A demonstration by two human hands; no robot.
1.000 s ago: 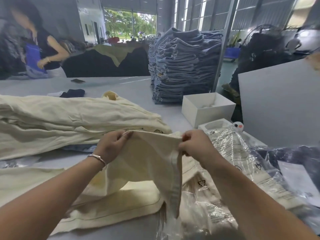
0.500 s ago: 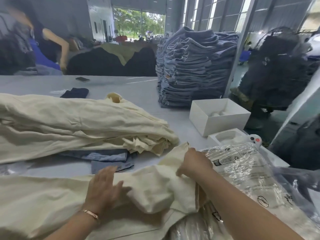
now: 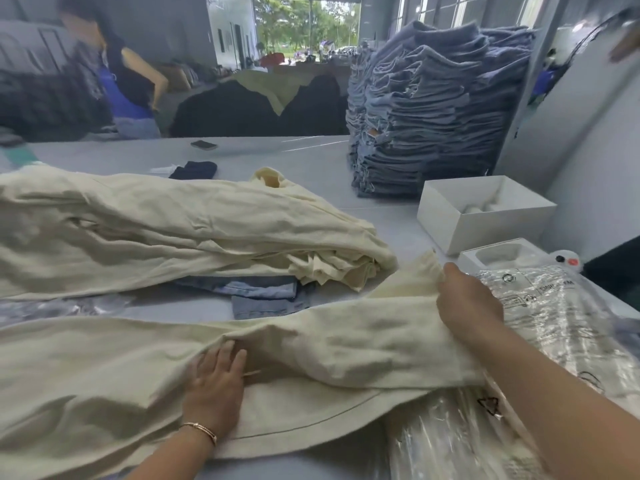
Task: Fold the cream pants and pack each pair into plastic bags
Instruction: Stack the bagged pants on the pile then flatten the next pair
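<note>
A pair of cream pants (image 3: 104, 368) lies spread across the near table. My left hand (image 3: 216, 382) presses flat on its middle, fingers straight. My right hand (image 3: 467, 303) grips the cloth's right end, where one layer is drawn over toward the right. A pile of more cream pants (image 3: 166, 233) lies behind it. Clear plastic bags (image 3: 554, 323) with printed marks lie at the right, partly under my right arm, and some of them show cream cloth inside.
A tall stack of folded blue jeans (image 3: 426, 109) stands at the back right. A white open box (image 3: 485, 213) and a white moulded tray (image 3: 502, 254) sit near it. Blue denim pieces (image 3: 266, 296) lie under the cream pile. Another person (image 3: 121, 74) stands at the far left.
Both hands held the cream cloth up a second ago. It has since come down onto the table; my left hand went flat on it, and my right hand pulled its end out to the right.
</note>
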